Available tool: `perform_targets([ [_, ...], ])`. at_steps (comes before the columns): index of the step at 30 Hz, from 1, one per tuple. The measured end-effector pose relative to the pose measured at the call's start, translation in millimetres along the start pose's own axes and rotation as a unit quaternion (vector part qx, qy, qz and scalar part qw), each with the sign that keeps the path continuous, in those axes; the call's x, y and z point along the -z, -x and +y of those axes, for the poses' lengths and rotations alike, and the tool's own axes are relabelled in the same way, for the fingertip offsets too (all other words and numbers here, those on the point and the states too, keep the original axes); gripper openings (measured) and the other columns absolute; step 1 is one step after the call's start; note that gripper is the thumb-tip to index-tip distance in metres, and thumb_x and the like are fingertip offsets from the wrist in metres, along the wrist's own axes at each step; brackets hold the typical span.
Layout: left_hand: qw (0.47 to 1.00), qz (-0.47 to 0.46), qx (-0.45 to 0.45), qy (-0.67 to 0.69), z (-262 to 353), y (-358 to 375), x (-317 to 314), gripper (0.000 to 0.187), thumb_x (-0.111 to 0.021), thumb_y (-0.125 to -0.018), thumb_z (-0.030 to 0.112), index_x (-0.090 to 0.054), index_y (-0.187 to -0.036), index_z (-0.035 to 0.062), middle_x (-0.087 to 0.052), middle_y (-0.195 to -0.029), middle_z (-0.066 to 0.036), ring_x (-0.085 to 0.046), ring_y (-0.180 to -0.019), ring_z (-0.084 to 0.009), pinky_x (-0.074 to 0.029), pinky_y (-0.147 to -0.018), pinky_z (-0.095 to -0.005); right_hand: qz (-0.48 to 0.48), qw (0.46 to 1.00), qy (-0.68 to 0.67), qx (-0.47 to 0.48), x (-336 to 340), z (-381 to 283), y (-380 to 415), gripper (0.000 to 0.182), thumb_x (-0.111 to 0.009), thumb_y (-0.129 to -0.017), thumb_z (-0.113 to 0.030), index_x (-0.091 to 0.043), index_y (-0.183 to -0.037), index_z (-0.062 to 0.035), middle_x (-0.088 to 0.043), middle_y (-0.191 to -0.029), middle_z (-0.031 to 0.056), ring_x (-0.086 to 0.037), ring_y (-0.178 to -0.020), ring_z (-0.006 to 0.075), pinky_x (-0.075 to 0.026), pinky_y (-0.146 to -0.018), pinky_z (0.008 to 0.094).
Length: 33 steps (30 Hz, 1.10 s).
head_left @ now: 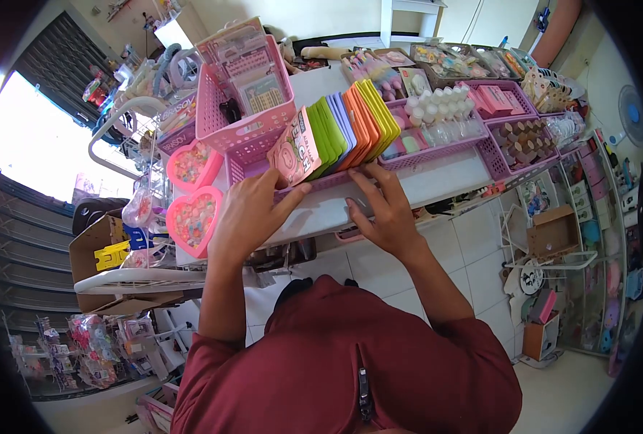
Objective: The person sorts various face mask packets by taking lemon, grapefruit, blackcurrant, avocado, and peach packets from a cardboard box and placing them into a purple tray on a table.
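A row of flat packets stands on edge in a purple basket (326, 181), grouped in green (324, 137), lavender (341, 129), orange (365, 126) and yellow (379, 108). At the row's left end leans a pink face-mask-like packet (297, 150) with a printed face. My left hand (253, 210) is at the basket's front left, thumb and fingers apart, fingertips by the pink packet's lower edge. Resting at the front rim below the orange packets is my right hand (386, 210), its fingers spread. Neither hand visibly grips anything.
Left of the packets sits a pink basket (245, 130) of small boxed goods. Two heart-shaped trays (194, 220) lie beside my left forearm. More purple baskets (440, 153) with bottles line the right. A white rail (148, 281) juts out at left; cardboard boxes (553, 231) stand right.
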<state>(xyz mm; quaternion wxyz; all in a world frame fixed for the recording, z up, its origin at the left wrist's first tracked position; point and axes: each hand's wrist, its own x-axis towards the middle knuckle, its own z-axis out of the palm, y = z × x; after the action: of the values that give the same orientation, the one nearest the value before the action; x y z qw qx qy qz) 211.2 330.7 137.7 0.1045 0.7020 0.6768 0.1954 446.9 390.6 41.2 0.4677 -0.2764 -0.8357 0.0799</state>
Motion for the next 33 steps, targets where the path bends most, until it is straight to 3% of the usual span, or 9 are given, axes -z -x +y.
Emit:
perform_targets([
  [13, 0.992, -0.073, 0.090, -0.044, 1.5, -3.5, -0.9, 0.096, -0.074, -0.081, 0.067, -0.051, -0.137, -0.0074, -0.070, -0.096, -0.030, -0.068, -0.092, -0.0476, -0.053, -0.083, -0.0510, 0.034, 0.999, -0.030, -0.008, -16.1, 10.0, 9.7, 0.055, -0.077, -0.079, -0.005, -0.063, -0.132, -0.0029, -0.057, -0.128, 0.0162, -0.062, -0.100, 0.0306, -0.054, -0.083, 0.0391],
  [18, 0.993, -0.061, 0.075, -0.073, 0.7, 5.7, 4.6, 0.090, -0.075, -0.082, 0.063, -0.052, -0.131, -0.0097, -0.070, -0.101, -0.028, -0.069, -0.096, -0.0412, -0.053, -0.085, -0.0484, 0.106, 0.994, -0.025, 0.012, -19.0, 4.0, 23.9, 0.055, -0.081, -0.077, -0.005, -0.061, -0.129, -0.0037, -0.056, -0.126, 0.0183, -0.062, -0.096, 0.0289, -0.054, -0.076, 0.0401],
  [20, 0.983, 0.142, -0.086, -0.081, -5.1, 23.6, 10.9, 0.085, -0.081, -0.080, 0.052, -0.053, -0.134, -0.0065, -0.068, -0.117, -0.023, -0.068, -0.105, -0.0378, -0.053, -0.089, -0.0464, 0.131, 0.991, -0.010, 0.035, -17.7, -15.4, 31.1, 0.051, -0.082, -0.078, -0.005, -0.061, -0.124, -0.0055, -0.059, -0.120, 0.0169, -0.063, -0.090, 0.0287, -0.054, -0.073, 0.0413],
  [23, 0.978, 0.121, -0.171, -0.001, -24.7, 77.7, 18.2, 0.070, -0.084, -0.079, 0.041, -0.059, -0.132, 0.0025, -0.065, -0.125, -0.017, -0.065, -0.110, -0.0349, -0.051, -0.094, -0.0443, 0.026, 0.985, -0.150, 0.078, -24.4, -51.0, 40.3, 0.038, -0.080, -0.081, -0.007, -0.063, -0.116, -0.0071, -0.065, -0.106, 0.0136, -0.064, -0.083, 0.0266, -0.054, -0.071, 0.0380],
  [24, 0.966, 0.087, -0.238, 0.045, -34.8, 100.8, 13.3, 0.066, -0.084, -0.080, 0.039, -0.061, -0.131, 0.0048, -0.066, -0.123, -0.016, -0.065, -0.108, -0.0346, -0.051, -0.095, -0.0439, -0.156, 0.956, -0.250, 0.006, -34.8, -67.4, 41.0, 0.033, -0.079, -0.084, -0.010, -0.064, -0.113, -0.0069, -0.066, -0.099, 0.0120, -0.065, -0.081, 0.0253, -0.053, -0.071, 0.0371],
  [26, 0.966, -0.035, -0.179, 0.182, -59.3, 152.9, -14.3, 0.061, -0.083, -0.082, 0.033, -0.062, -0.131, 0.0032, -0.066, -0.122, -0.018, -0.064, -0.113, -0.0332, -0.051, -0.096, -0.0407, -0.347, 0.874, -0.336, -0.050, -67.1, -87.0, 56.2, 0.028, -0.077, -0.086, -0.014, -0.065, -0.110, -0.0066, -0.067, -0.092, 0.0105, -0.065, -0.079, 0.0240, -0.053, -0.070, 0.0362],
  [30, 0.815, -0.214, 0.302, 0.446, -171.0, 312.2, -147.4, 0.055, -0.059, -0.102, 0.046, -0.059, -0.137, 0.0032, -0.065, -0.131, -0.018, -0.062, -0.121, -0.0311, -0.047, -0.103, -0.0403, -0.711, 0.562, -0.336, -0.256, -206.2, -90.6, 149.8, 0.042, -0.064, -0.099, -0.039, -0.066, -0.121, -0.0031, -0.072, -0.104, 0.0119, -0.069, -0.097, 0.0262, -0.054, -0.086, 0.0395],
  [32, 0.793, -0.237, 0.444, 0.343, -255.4, 444.8, -238.7, 0.064, -0.048, -0.105, 0.052, -0.055, -0.142, 0.0006, -0.060, -0.142, -0.019, -0.061, -0.124, -0.0311, -0.044, -0.109, -0.0429, -0.769, 0.613, -0.176, -0.042, -282.0, -63.8, 266.9, 0.058, -0.056, -0.100, -0.052, -0.064, -0.131, -0.0037, -0.069, -0.124, 0.0167, -0.066, -0.115, 0.0298, -0.050, -0.100, 0.0401],
  [33, 0.761, -0.303, 0.481, 0.312, -278.8, 514.5, -270.1, 0.066, -0.043, -0.105, 0.053, -0.053, -0.145, 0.0018, -0.057, -0.146, -0.019, -0.058, -0.129, -0.0312, -0.042, -0.111, -0.0442, -0.780, 0.586, -0.198, -0.089, -305.7, -59.0, 313.7, 0.060, -0.054, -0.100, -0.054, -0.064, -0.133, -0.0049, -0.066, -0.130, 0.0178, -0.063, -0.120, 0.0312, -0.047, -0.104, 0.0408],
])
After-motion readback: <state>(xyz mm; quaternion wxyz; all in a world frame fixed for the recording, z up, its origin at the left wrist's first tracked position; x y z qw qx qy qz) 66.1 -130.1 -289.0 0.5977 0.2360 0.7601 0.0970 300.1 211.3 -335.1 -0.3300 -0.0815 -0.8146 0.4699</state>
